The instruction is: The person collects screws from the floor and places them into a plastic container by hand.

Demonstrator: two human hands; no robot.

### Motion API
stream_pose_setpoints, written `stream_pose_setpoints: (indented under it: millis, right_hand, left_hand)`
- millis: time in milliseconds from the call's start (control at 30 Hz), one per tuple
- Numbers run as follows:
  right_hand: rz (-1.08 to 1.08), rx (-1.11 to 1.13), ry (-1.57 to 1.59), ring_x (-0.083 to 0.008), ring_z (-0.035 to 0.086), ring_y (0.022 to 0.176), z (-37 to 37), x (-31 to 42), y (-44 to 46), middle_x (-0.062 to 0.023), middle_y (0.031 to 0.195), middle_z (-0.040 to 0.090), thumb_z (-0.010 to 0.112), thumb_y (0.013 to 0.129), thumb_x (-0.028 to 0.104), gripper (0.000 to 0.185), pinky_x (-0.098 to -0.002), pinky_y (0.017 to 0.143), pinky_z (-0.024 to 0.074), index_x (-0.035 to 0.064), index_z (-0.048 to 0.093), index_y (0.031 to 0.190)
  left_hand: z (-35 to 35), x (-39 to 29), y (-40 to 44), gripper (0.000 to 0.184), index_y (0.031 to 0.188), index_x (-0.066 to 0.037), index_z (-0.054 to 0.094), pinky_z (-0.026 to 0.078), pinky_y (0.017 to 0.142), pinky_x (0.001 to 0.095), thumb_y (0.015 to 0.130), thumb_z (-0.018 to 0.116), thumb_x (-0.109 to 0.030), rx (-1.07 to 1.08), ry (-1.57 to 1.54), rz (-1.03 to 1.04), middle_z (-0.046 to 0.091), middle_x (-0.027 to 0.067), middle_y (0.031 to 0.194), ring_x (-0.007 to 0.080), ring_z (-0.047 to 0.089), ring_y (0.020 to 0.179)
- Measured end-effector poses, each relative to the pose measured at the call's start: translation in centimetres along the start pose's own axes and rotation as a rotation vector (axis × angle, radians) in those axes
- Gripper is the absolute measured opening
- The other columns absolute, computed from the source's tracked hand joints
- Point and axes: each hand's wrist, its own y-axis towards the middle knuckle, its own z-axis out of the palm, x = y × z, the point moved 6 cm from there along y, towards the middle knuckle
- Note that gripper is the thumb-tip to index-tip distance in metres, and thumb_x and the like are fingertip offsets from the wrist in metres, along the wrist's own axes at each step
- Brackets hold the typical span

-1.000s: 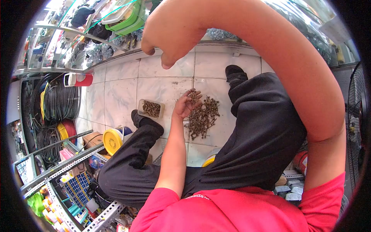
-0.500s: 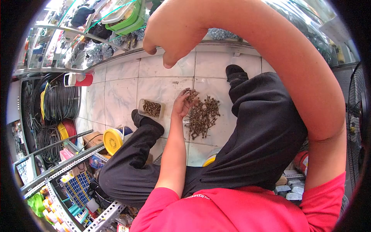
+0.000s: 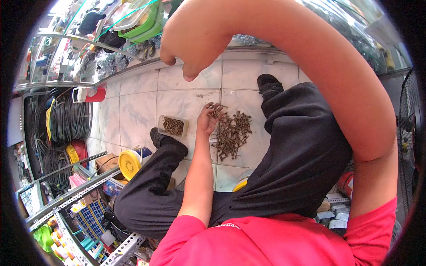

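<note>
Rust-brown metal screws (image 3: 231, 136), or so they look, lie in a loose heap on the pale marbled tile floor (image 3: 188, 96), and right at the heap's upper left edge is the bare left hand (image 3: 207, 119)! Fingers half curled into a cup, with a small clutch of held screws (image 3: 216, 112) at the fingertips; too small to count. Up top, the bare right hand (image 3: 193, 40) hangs raised in front of the body, two fingertips a little apart, no screw showing; its palm is hidden, so whether it grips anything, I can't tell.

Technique, then: a shallow cup looks the safe shape, fingertips lifted so the shanks don't roll out, and a light pinch should free one screw from its neighbours better than a hard squeeze. Mind the tips; crossed shanks may drag others along.

Now the lie of them: no common direction in that heap, shanks crossing every which way. One slim shank pokes from the left hand's fingertips, out to the right, roughly across the view. Over to the left, just beside the dark shoe (image 3: 156, 136), the translucent rectangular plastic container (image 3: 185, 128) runs its long axis left to right, dipping slightly rightward, and its brown screws (image 3: 173, 126) lie jumbled too.
</note>
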Motion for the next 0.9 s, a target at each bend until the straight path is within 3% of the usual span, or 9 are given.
stream_pose_setpoints:
  millis: [367,467,567,667,700,733,767,800,900]
  right_hand:
    - [0.126,-0.042,-0.002,-0.0337,0.066,0.109,0.1,0.5,-1.2,-0.0163,0.118,0.071,0.058,0.088,0.025,0.038,-0.0464,0.093,0.0512,0.0031,0.074,0.116]
    - [0.140,-0.035,-0.013,-0.0337,0.066,0.110,0.1,0.8,-1.3,-0.0161,0.119,0.071,0.058,0.089,0.026,0.039,-0.0466,0.093,0.0512,0.0033,0.074,0.116]
    - [0.119,-0.013,-0.053,-0.0337,0.065,0.110,0.1,0.9,-0.5,-0.0159,0.119,0.071,0.058,0.090,0.027,0.040,-0.0471,0.093,0.0511,0.0031,0.073,0.117]
    - [0.145,-0.002,-0.029,-0.0337,0.065,0.110,-0.1,1.2,-0.9,-0.0157,0.119,0.071,0.058,0.090,0.028,0.040,-0.0477,0.093,0.0509,0.0030,0.073,0.118]
    - [0.156,0.002,-0.016,-0.0338,0.065,0.110,-0.2,1.2,-1.1,-0.0157,0.118,0.071,0.058,0.091,0.029,0.041,-0.0479,0.093,0.0509,0.0030,0.073,0.118]
    - [0.166,0.006,-0.005,-0.0339,0.065,0.110,-0.3,1.2,-1.3,-0.0156,0.118,0.071,0.058,0.091,0.029,0.041,-0.0480,0.093,0.0508,0.0031,0.073,0.118]
    - [0.169,0.006,0.000,-0.0340,0.065,0.110,-0.3,1.2,-1.4,-0.0156,0.118,0.071,0.058,0.091,0.029,0.040,-0.0481,0.093,0.0508,0.0032,0.073,0.118]
    - [0.173,0.005,0.005,-0.0341,0.065,0.110,-0.3,1.2,-1.5,-0.0156,0.118,0.071,0.058,0.091,0.029,0.040,-0.0481,0.093,0.0508,0.0033,0.073,0.118]
    - [0.170,-0.015,0.005,-0.0344,0.066,0.109,-0.2,1.1,-1.7,-0.0155,0.118,0.071,0.057,0.091,0.029,0.040,-0.0482,0.093,0.0508,0.0033,0.073,0.118]
  left_hand:
    - [0.3,0.7,0.8,0.021,0.118,-0.006,0.052,0.056,0.096,0.0512,0.098,0.045,-0.011,0.005,-0.040,-0.046,0.065,0.0182,0.128,0.0350,0.064,0.119]
    - [0.3,0.7,0.7,0.019,0.115,-0.008,0.055,0.057,0.091,0.0469,0.098,0.048,-0.011,0.019,-0.044,-0.059,0.068,0.0150,0.122,0.0308,0.067,0.112]
    - [-1.5,-1.7,-0.1,0.017,0.113,-0.009,0.056,0.056,0.081,0.0398,0.097,0.052,-0.011,-0.115,-0.023,0.057,0.070,0.0115,0.113,0.0247,0.068,0.097]
    - [-6.1,-7.2,-0.7,0.012,0.105,-0.008,0.061,0.053,0.073,0.0363,0.094,0.058,-0.010,-0.207,-0.013,0.399,0.069,0.0093,0.100,0.0234,0.065,0.084]
    - [-7.2,-9.4,-2.2,0.015,0.105,-0.006,0.061,0.051,0.066,0.0339,0.091,0.058,-0.007,-0.437,0.130,0.534,0.066,0.0073,0.092,0.0193,0.063,0.078]
    - [-7.4,-11.8,-4.0,0.018,0.107,-0.006,0.058,0.050,0.072,0.0313,0.089,0.059,-0.010,-0.586,0.394,0.681,0.063,0.0052,0.090,0.0178,0.060,0.077]
    - [-8.0,-13.1,-5.2,0.016,0.104,-0.005,0.059,0.050,0.073,0.0319,0.088,0.059,-0.008,-0.726,0.360,0.628,0.063,0.0060,0.091,0.0178,0.060,0.079]
    - [-10.1,-13.8,-5.3,0.014,0.102,-0.002,0.060,0.051,0.075,0.0336,0.089,0.058,-0.008,-0.783,0.278,0.743,0.062,0.0067,0.091,0.0199,0.061,0.081]
    - [-14.5,-14.8,-4.9,0.020,0.106,0.003,0.062,0.051,0.079,0.0364,0.091,0.058,-0.009,-0.902,1.199,0.682,0.065,0.0096,0.094,0.0247,0.064,0.087]
